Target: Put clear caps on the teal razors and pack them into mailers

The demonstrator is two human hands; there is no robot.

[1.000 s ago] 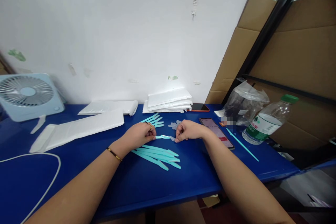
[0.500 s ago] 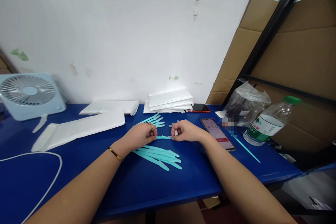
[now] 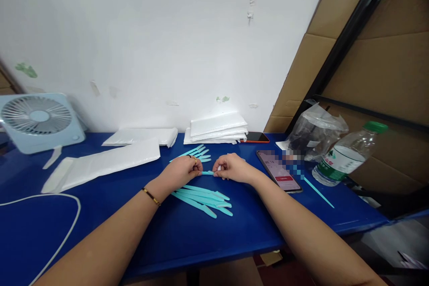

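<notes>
My left hand (image 3: 186,169) pinches the handle of a turquoise eyebrow razor (image 3: 207,173), held level just above the table. At the razor's other end, my right hand (image 3: 231,168) closes thumb and fingers around a small clear blade cap, mostly hidden by the fingertips. Nearer me, below both hands, several turquoise eyebrow razors (image 3: 204,199) lie in a fanned pile. Behind my left hand is a second group of razors (image 3: 200,153) with pale, capped-looking ends. Part of a clear piece shows behind my right hand.
White packets (image 3: 216,128) are stacked by the wall, with more packets (image 3: 110,163) to the left. A fan (image 3: 39,118) and white cable (image 3: 77,214) occupy the left side. At right are a phone (image 3: 279,172), a bottle (image 3: 346,156), a bagged cup (image 3: 313,132) and a lone razor (image 3: 318,192).
My right hand has moved a little left, closer to my left hand, and less of the held razor shows between them. The piles look the same.
</notes>
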